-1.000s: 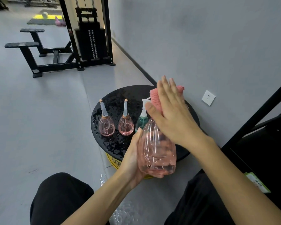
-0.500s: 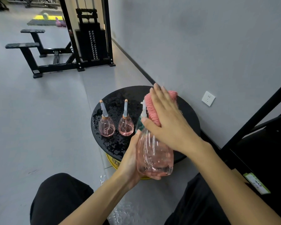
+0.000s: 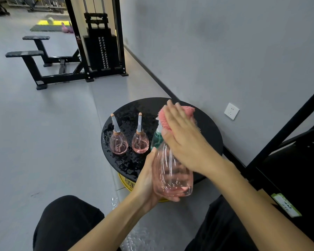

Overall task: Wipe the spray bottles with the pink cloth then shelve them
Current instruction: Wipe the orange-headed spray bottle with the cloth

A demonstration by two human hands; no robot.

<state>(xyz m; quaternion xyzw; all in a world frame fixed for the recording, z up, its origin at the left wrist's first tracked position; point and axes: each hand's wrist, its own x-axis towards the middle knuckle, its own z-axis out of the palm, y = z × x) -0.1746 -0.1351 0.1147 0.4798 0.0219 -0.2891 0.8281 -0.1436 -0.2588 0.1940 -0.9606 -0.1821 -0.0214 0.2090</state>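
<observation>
My left hand (image 3: 146, 180) grips a large clear pink spray bottle (image 3: 171, 175) from below and the side, holding it over the near edge of a round black table (image 3: 209, 127). My right hand (image 3: 184, 140) presses the pink cloth (image 3: 172, 116) against the bottle's top, which the cloth and hand hide. On the wet tabletop stand two small pink bottles, one at the left (image 3: 117, 142) and one in the middle (image 3: 140, 141). A green bottle (image 3: 157, 136) stands right behind the held bottle, partly covered.
A black shelf frame (image 3: 286, 129) rises at the right, with a green label (image 3: 286, 205) low on it. A grey wall with a socket (image 3: 231, 111) lies behind the table. A black weight machine (image 3: 101, 46) and bench (image 3: 34, 57) stand far left. My knees fill the bottom.
My right hand with the cloth has slid down and back up over the bottle's top. The bottle has shifted slightly in my left hand.
</observation>
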